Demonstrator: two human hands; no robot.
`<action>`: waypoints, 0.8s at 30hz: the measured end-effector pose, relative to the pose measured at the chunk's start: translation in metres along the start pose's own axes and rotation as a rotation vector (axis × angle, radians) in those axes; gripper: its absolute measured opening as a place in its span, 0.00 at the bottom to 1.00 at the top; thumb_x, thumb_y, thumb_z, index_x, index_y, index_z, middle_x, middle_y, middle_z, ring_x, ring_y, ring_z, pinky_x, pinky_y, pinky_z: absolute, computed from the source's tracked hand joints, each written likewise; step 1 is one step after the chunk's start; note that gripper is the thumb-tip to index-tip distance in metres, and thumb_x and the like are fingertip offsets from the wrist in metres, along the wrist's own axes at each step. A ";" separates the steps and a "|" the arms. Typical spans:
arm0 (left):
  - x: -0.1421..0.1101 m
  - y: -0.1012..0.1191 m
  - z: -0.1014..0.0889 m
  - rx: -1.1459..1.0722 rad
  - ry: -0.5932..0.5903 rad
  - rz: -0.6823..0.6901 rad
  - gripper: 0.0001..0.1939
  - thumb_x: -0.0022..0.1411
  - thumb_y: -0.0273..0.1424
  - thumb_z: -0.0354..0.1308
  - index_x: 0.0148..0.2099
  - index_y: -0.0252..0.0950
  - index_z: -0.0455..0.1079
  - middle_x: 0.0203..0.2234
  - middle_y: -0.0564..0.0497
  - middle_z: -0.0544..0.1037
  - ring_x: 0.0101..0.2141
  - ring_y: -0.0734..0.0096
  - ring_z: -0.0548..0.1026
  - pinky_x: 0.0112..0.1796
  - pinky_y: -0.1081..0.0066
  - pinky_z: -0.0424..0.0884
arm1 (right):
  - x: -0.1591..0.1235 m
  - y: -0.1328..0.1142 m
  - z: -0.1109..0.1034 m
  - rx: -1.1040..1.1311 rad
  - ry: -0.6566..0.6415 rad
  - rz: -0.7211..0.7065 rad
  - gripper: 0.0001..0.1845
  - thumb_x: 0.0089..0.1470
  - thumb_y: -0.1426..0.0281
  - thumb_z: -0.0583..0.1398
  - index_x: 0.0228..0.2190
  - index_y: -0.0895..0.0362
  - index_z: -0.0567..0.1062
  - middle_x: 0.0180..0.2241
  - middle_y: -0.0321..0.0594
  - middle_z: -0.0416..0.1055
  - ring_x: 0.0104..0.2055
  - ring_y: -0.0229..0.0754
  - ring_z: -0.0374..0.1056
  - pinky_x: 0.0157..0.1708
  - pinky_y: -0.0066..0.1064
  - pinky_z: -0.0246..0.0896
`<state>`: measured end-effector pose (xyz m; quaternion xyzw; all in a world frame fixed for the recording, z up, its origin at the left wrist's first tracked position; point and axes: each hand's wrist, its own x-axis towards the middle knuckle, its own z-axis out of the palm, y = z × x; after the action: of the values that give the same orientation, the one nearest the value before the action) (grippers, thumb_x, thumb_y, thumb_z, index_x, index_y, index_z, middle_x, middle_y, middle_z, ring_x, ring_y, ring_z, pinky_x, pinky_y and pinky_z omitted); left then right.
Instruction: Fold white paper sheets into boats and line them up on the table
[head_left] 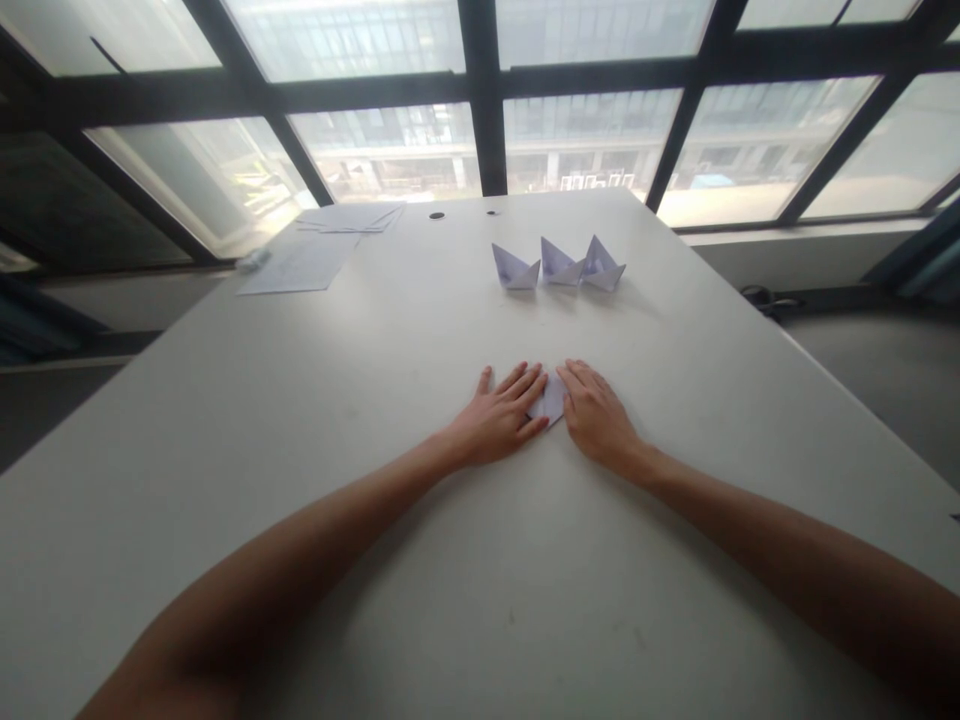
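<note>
A small folded piece of white paper [553,398] lies flat on the white table [360,400], between my two hands. My left hand [506,412] rests flat with its fingers spread, and its fingertips cover the paper's left part. Against the right edge of the paper, my right hand [596,412] lies with its fingers close together and bent down; whether they pinch the edge is hidden. Beyond my hands, three folded paper boats [516,268] stand upright in a row.
At the far left of the table lie several sheets of paper [300,262], some overlapping. A small dark round hole [437,216] shows near the far edge. Dark-framed windows [486,100] rise behind the table. Something black [765,302] lies beyond the table's right edge.
</note>
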<state>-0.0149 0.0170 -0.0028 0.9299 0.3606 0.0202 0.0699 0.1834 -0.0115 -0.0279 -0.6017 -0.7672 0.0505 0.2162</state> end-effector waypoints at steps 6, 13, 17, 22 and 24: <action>0.000 0.000 0.005 0.010 0.033 -0.040 0.39 0.73 0.51 0.34 0.74 0.29 0.35 0.71 0.38 0.42 0.71 0.58 0.39 0.66 0.44 0.36 | 0.000 -0.001 -0.002 0.029 0.009 0.000 0.28 0.66 0.63 0.49 0.59 0.65 0.68 0.63 0.58 0.62 0.68 0.55 0.53 0.65 0.50 0.49; -0.002 0.000 0.002 -0.021 0.048 -0.032 0.37 0.73 0.51 0.34 0.74 0.34 0.39 0.72 0.41 0.44 0.71 0.58 0.40 0.66 0.44 0.36 | -0.002 -0.002 -0.004 0.090 0.025 -0.045 0.29 0.61 0.60 0.57 0.58 0.64 0.69 0.62 0.57 0.63 0.67 0.57 0.54 0.65 0.50 0.48; -0.002 -0.001 0.002 -0.118 0.102 -0.024 0.40 0.72 0.50 0.43 0.75 0.35 0.36 0.71 0.39 0.50 0.70 0.56 0.46 0.66 0.45 0.37 | 0.000 -0.002 -0.006 0.232 0.121 -0.045 0.27 0.56 0.62 0.61 0.55 0.61 0.70 0.55 0.55 0.71 0.61 0.56 0.63 0.61 0.51 0.55; 0.003 -0.008 0.002 -0.483 0.310 -0.093 0.50 0.60 0.45 0.64 0.74 0.35 0.42 0.59 0.38 0.69 0.57 0.54 0.69 0.58 0.57 0.63 | 0.000 -0.009 -0.015 0.535 0.130 -0.020 0.26 0.52 0.67 0.63 0.53 0.55 0.69 0.49 0.45 0.75 0.48 0.50 0.72 0.49 0.42 0.67; 0.005 -0.010 0.000 -0.736 0.361 -0.131 0.50 0.56 0.44 0.68 0.73 0.35 0.48 0.48 0.43 0.76 0.46 0.60 0.75 0.47 0.63 0.71 | 0.000 -0.011 -0.018 0.682 0.099 -0.005 0.26 0.52 0.68 0.63 0.54 0.55 0.69 0.46 0.44 0.76 0.42 0.47 0.74 0.42 0.38 0.70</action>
<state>-0.0181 0.0276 -0.0039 0.7995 0.3943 0.3059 0.3344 0.1802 -0.0173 -0.0081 -0.4945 -0.6963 0.2742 0.4422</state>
